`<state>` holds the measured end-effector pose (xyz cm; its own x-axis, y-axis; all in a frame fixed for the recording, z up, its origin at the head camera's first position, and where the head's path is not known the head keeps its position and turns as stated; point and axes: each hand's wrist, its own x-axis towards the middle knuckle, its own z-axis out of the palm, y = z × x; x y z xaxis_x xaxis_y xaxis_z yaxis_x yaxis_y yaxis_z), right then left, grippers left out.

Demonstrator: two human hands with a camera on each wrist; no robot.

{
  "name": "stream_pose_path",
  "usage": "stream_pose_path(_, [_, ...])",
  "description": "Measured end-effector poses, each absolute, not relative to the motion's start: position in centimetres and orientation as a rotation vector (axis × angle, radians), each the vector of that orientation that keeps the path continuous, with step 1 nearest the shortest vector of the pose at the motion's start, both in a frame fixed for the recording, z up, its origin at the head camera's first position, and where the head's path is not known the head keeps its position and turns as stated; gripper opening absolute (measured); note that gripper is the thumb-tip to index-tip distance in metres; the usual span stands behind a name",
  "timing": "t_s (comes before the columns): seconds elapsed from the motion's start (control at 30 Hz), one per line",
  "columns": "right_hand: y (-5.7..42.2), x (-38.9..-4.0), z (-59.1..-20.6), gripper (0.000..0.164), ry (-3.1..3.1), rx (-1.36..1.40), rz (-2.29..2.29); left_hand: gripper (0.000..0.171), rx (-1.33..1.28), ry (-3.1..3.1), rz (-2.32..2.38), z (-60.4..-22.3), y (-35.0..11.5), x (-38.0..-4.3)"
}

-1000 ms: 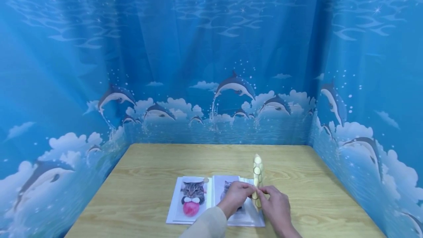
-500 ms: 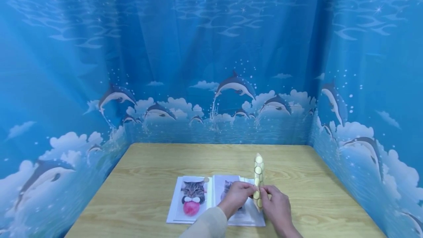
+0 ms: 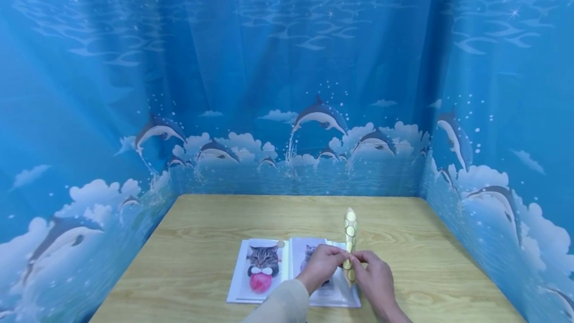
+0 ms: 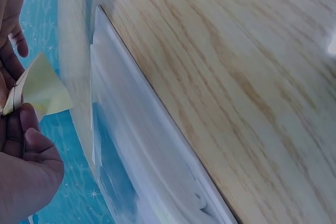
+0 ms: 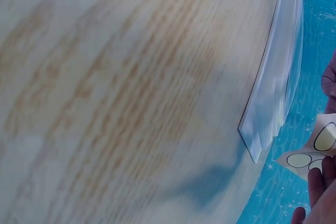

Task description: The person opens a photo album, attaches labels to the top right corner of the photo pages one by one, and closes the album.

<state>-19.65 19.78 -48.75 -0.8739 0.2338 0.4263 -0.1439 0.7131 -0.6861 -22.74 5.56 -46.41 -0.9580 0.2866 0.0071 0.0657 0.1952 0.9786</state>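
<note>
A sheet of round yellow stickers is held upright and bent above the right half of an open photo album. The left hand pinches its left side between thumb and fingers. Opposite it, the right hand pinches the sheet with thumb and fingertips close to the left ones. In the left wrist view the sheet's pale yellow back shows, curved between both hands. The right wrist view shows the printed side with outlined ovals. Part of the right page's cat photo is hidden by the left hand.
The album's left page carries a cat photo with a pink ball, and a small round sticker sits at its upper right. A wooden table lies beneath. Blue dolphin-print curtains enclose the back and sides.
The sticker sheet turns and bends slightly between the fingers, its visible face narrowing near the middle. Both hands stay almost in place, and the album keeps its position.
</note>
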Motion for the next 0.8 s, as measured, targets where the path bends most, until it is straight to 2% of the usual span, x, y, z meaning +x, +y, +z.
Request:
stream_pose_path(0.43, [20.0,-19.4,-48.1,0.014,-2.456,-0.145,1.119,0.014,0.339,2.257,1.882,-46.6,5.4,-22.7])
stream_pose_path(0.53, [20.3,-19.5,-47.8,0.029,-2.447,-0.166,1.158,0.015,0.290,2.257,1.909,-46.8,5.4,-22.9])
stream_pose_path(0.67, [21.2,-19.7,-47.3,0.057,-2.472,-0.234,1.269,0.016,0.250,2.267,1.929,-46.9,5.1,-23.2])
stream_pose_path(0.8, [21.7,-20.1,-46.9,0.059,-2.439,-0.303,1.471,0.015,0.245,2.273,1.950,-46.8,4.9,-23.4])
